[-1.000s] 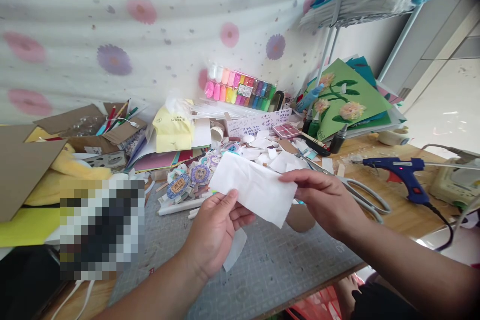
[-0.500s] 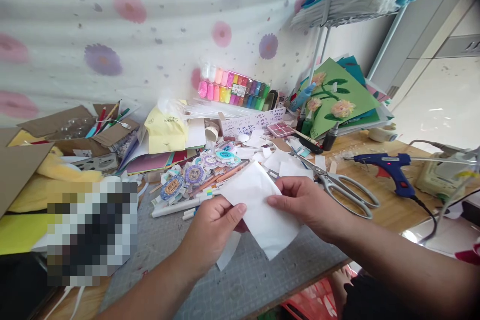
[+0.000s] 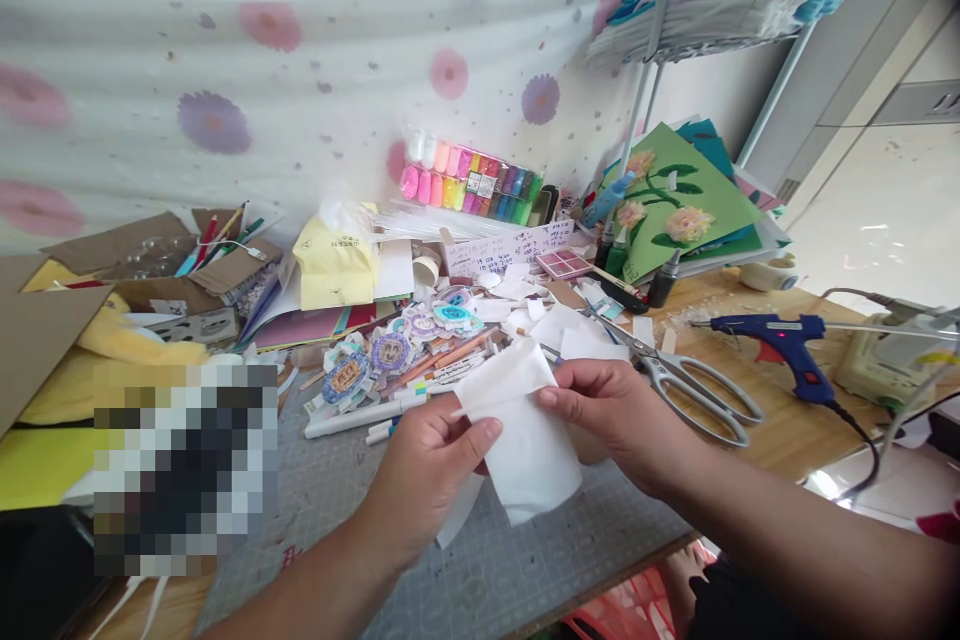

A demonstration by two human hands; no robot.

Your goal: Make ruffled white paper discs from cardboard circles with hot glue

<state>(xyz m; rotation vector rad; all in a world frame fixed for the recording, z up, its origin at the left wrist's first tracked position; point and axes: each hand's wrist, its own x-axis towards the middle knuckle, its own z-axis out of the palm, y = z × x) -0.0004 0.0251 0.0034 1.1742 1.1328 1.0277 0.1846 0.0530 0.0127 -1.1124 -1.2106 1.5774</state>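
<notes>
A thin white sheet of paper (image 3: 531, 450) hangs between my hands above the grey cutting mat (image 3: 480, 590). A crease or fold line runs across its upper part. My left hand (image 3: 435, 470) pinches the left edge with the thumb on top. At the right edge, my right hand (image 3: 615, 415) grips the sheet between thumb and fingers. Another white paper piece (image 3: 459, 512) shows below my left hand; I cannot tell whether it is held or lies on the mat. Behind the sheet lie pencils and markers (image 3: 442, 365) and decorated paper cutouts (image 3: 390, 350).
Grey-handled scissors (image 3: 705, 390) lie right of my right hand. A blue glue gun (image 3: 780, 335) with a lit red light stands farther right, its cord trailing down. Cardboard boxes (image 3: 157, 260) are at left. A clay set (image 3: 472, 182) leans at the back, near green cardstock with flowers (image 3: 686, 190).
The upper part of the paper has been bent over, so a fold shows and its outline is narrower. Both hands stay on it. The view has shifted slightly.
</notes>
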